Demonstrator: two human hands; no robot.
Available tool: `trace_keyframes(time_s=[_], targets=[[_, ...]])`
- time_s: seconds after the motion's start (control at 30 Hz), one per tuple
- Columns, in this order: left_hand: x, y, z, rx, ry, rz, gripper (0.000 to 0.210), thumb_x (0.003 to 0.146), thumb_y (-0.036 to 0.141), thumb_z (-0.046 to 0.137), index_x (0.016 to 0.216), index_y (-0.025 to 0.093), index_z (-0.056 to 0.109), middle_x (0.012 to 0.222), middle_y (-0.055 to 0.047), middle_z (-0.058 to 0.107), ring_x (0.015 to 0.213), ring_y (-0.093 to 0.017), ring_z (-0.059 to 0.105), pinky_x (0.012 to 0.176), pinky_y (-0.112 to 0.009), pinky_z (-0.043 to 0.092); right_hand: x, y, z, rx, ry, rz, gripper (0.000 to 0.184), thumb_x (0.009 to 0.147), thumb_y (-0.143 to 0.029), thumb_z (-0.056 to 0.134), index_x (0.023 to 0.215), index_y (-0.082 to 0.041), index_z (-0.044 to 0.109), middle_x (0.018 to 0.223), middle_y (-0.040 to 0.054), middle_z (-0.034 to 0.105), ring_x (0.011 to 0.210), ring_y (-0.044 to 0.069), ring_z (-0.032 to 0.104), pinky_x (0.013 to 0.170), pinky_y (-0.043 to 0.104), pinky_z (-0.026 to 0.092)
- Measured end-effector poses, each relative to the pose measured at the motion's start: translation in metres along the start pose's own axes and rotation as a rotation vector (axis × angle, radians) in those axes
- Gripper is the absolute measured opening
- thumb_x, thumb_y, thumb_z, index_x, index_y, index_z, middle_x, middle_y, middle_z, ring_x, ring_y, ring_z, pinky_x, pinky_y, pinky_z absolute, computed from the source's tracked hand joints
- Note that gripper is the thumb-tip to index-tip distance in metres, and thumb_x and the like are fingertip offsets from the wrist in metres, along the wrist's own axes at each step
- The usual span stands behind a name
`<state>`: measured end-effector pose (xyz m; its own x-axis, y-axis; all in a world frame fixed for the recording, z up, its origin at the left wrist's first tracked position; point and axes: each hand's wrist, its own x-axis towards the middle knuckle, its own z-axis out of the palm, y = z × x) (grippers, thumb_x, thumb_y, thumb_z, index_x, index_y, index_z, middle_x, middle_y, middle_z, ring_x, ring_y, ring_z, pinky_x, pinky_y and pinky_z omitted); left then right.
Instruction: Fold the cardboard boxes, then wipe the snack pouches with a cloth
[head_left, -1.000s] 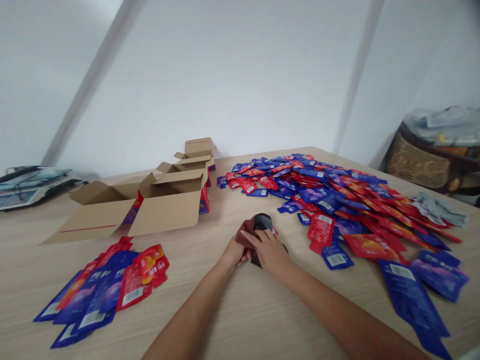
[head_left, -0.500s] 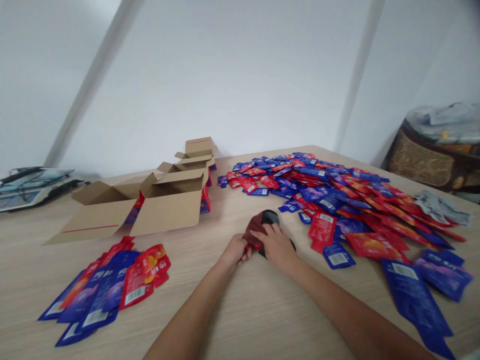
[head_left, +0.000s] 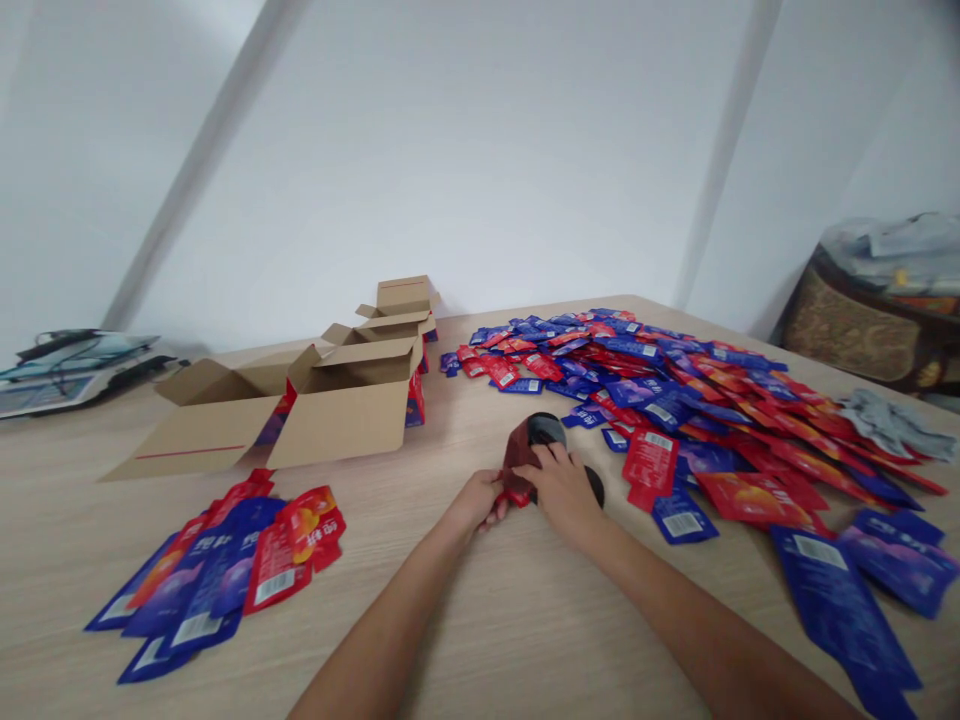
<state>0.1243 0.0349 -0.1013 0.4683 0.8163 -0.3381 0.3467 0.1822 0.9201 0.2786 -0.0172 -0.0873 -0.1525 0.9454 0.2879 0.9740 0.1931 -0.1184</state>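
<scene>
At the middle of the table, my right hand (head_left: 566,492) lies over a dark maroon and black object (head_left: 517,446) with rounded black ends, its fingers bent around the top. What kind of object it is I cannot make out. My left hand (head_left: 480,500) is closed at its left side, pinching near a small bit of red packet (head_left: 519,497) that shows under the maroon part. Most of that packet is hidden by the hands and the object. Several red and blue packets (head_left: 296,550) lie fanned in a small pile left of my left forearm.
A large heap of red and blue packets (head_left: 660,390) spreads over the right side, with a grey cloth (head_left: 896,425) on its edge. Open cardboard boxes (head_left: 341,425) stand in a row at the left. Behind them are a scale-like device (head_left: 60,390) and a white wall (head_left: 487,150).
The view has shifted slightly. The maroon and black object is tilted a little differently under my right hand, and more of the red packet shows by my left fingers.
</scene>
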Motion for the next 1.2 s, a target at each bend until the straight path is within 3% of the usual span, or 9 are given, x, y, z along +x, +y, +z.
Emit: trace_keyframes(time_s=[0.17, 0.23, 0.33, 0.43, 0.67, 0.87, 0.97, 1.1, 1.2], targets=[[0.0, -0.001, -0.001, -0.004, 0.004, 0.01, 0.026, 0.081, 0.035, 0.042, 0.066, 0.016, 0.052, 0.036, 0.007, 0.042, 0.024, -0.004, 0.027, 0.029, -0.016, 0.017, 0.007, 0.04, 0.002, -0.04, -0.034, 0.212, 0.044, 0.081, -0.011, 0.043, 0.115, -0.035, 0.061, 0.118, 0.0098, 0.052, 0.107, 0.031, 0.04, 0.082, 0.043, 0.03], [0.001, -0.002, -0.001, -0.024, 0.009, 0.007, 0.027, 0.081, 0.036, 0.042, 0.066, 0.016, 0.051, 0.036, 0.007, 0.043, 0.025, -0.004, 0.027, 0.029, -0.017, 0.016, 0.003, 0.043, -0.002, -0.052, -0.009, 0.256, 0.046, 0.08, -0.011, 0.045, 0.117, -0.034, 0.059, 0.118, 0.0109, 0.051, 0.107, 0.032, 0.04, 0.083, 0.043, 0.029], [0.003, -0.003, -0.002, -0.076, 0.043, 0.004, 0.027, 0.081, 0.039, 0.044, 0.068, 0.016, 0.051, 0.036, 0.007, 0.043, 0.024, -0.004, 0.027, 0.029, -0.016, 0.016, -0.005, 0.02, -0.006, -0.026, 0.04, 0.133, 0.049, 0.08, -0.012, 0.047, 0.122, -0.037, 0.055, 0.124, 0.0088, 0.048, 0.109, 0.029, 0.038, 0.085, 0.041, 0.029], [0.003, -0.003, -0.003, -0.11, 0.094, -0.004, 0.029, 0.082, 0.039, 0.042, 0.065, 0.017, 0.049, 0.036, 0.007, 0.043, 0.024, -0.004, 0.026, 0.029, -0.017, 0.016, -0.008, -0.004, -0.005, 0.032, 0.001, -0.047, 0.043, 0.082, -0.015, 0.047, 0.115, -0.039, 0.059, 0.127, 0.0046, 0.047, 0.111, 0.027, 0.038, 0.085, 0.039, 0.029], [0.0, 0.0, -0.008, -0.098, 0.097, -0.002, 0.025, 0.083, 0.026, 0.037, 0.064, 0.016, 0.05, 0.038, 0.005, 0.044, 0.027, -0.005, 0.028, 0.031, -0.019, 0.017, -0.002, 0.031, -0.003, 0.021, -0.034, 0.166, 0.044, 0.077, -0.008, 0.046, 0.105, -0.035, 0.066, 0.115, 0.0063, 0.053, 0.106, 0.026, 0.041, 0.085, 0.04, 0.029], [0.003, -0.004, -0.009, -0.134, 0.092, 0.028, 0.025, 0.08, 0.036, 0.043, 0.065, 0.016, 0.049, 0.039, 0.005, 0.046, 0.027, -0.005, 0.03, 0.03, -0.017, 0.018, -0.006, 0.006, 0.0, 0.086, -0.019, -0.02, 0.048, 0.078, -0.009, 0.046, 0.111, -0.041, 0.061, 0.12, 0.0026, 0.05, 0.108, 0.024, 0.04, 0.086, 0.037, 0.03], [0.007, -0.009, -0.01, -0.175, 0.102, 0.073, 0.025, 0.078, 0.04, 0.046, 0.072, 0.016, 0.05, 0.042, 0.006, 0.048, 0.027, -0.004, 0.031, 0.03, -0.016, 0.019, -0.002, 0.009, 0.007, 0.077, -0.016, 0.042, 0.047, 0.078, -0.009, 0.044, 0.109, -0.039, 0.062, 0.116, 0.0045, 0.052, 0.107, 0.025, 0.041, 0.085, 0.038, 0.031], [0.012, -0.014, -0.015, -0.181, 0.156, 0.145, 0.028, 0.078, 0.039, 0.045, 0.089, 0.015, 0.054, 0.045, 0.006, 0.05, 0.03, -0.006, 0.036, 0.031, -0.016, 0.024, 0.002, 0.045, 0.014, 0.073, 0.076, 0.214, 0.047, 0.077, -0.008, 0.044, 0.111, -0.033, 0.063, 0.112, 0.007, 0.054, 0.103, 0.026, 0.043, 0.083, 0.039, 0.034], [0.014, -0.014, -0.021, -0.102, 0.204, 0.236, 0.032, 0.075, 0.027, 0.046, 0.101, 0.013, 0.059, 0.053, 0.005, 0.05, 0.035, -0.006, 0.039, 0.035, -0.017, 0.028, 0.003, 0.062, 0.015, 0.188, 0.262, 0.264, 0.049, 0.079, -0.008, 0.039, 0.12, -0.029, 0.056, 0.113, 0.0064, 0.053, 0.102, 0.023, 0.044, 0.086, 0.037, 0.036]])
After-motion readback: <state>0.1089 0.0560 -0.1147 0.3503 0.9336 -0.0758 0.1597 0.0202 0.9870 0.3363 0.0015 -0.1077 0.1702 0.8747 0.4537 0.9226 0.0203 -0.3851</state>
